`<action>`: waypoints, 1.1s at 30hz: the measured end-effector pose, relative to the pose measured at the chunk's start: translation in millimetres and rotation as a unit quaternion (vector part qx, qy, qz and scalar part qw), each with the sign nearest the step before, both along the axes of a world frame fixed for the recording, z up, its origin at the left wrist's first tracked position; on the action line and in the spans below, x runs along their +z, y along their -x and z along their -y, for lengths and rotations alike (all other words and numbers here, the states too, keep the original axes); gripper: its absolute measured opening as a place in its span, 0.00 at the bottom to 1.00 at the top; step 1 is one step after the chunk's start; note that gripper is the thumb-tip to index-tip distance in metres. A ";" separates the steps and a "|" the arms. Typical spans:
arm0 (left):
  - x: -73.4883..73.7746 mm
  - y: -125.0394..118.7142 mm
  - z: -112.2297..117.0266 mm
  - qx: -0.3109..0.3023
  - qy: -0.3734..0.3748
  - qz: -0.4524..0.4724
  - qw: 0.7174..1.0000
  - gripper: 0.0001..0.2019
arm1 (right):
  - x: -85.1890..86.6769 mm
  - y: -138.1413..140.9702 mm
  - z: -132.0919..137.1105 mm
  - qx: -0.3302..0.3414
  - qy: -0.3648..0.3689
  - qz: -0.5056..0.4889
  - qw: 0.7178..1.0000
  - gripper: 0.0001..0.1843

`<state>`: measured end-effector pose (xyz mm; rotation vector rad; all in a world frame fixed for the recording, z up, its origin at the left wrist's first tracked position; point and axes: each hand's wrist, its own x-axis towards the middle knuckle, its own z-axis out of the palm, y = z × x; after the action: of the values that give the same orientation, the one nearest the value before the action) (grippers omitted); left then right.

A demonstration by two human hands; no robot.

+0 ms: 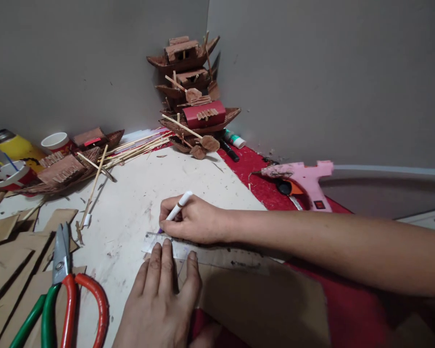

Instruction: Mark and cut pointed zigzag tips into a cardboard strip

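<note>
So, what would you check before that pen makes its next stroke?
1. Flat left hand pins clear plastic ruler: ok.
2. Ruler lies on brown cardboard sheet: ok.
3. Closed grip of right hand on white pen: ok.
4. Pen tip at ruler's edge: ok.
5. Nearby red-and-green-handled scissors clear of both hands: ok.
6. Ruler lined up with a mark: cannot tell.

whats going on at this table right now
The left hand presses a clear ruler flat on a sheet of cardboard, while the right hand holds a white pen with its tip at the ruler's edge. Scissors lie to the left, a pink glue gun to the right, and model boats are stacked in the corner.
</note>
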<state>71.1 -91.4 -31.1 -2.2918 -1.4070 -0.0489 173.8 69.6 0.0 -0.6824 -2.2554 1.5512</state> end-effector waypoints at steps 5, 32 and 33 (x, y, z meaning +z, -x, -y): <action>-2.2 0.2 0.0 0.014 0.000 0.008 1.000 0.42 | 5.8 -4.5 -5.3 0.031 -0.010 0.023 0.999 0.09; -0.2 1.9 -1.3 0.003 -0.005 -0.004 1.000 0.39 | 21.2 -42.5 -9.2 0.052 -0.067 0.085 0.993 0.09; -0.1 2.0 -1.3 0.003 -0.004 -0.003 1.000 0.39 | 21.4 -44.0 -9.0 0.052 -0.066 0.086 0.993 0.09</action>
<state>69.1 -90.1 -31.2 -2.2809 -1.4077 -0.0462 217.7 78.7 21.4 -0.6950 -2.5324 1.4223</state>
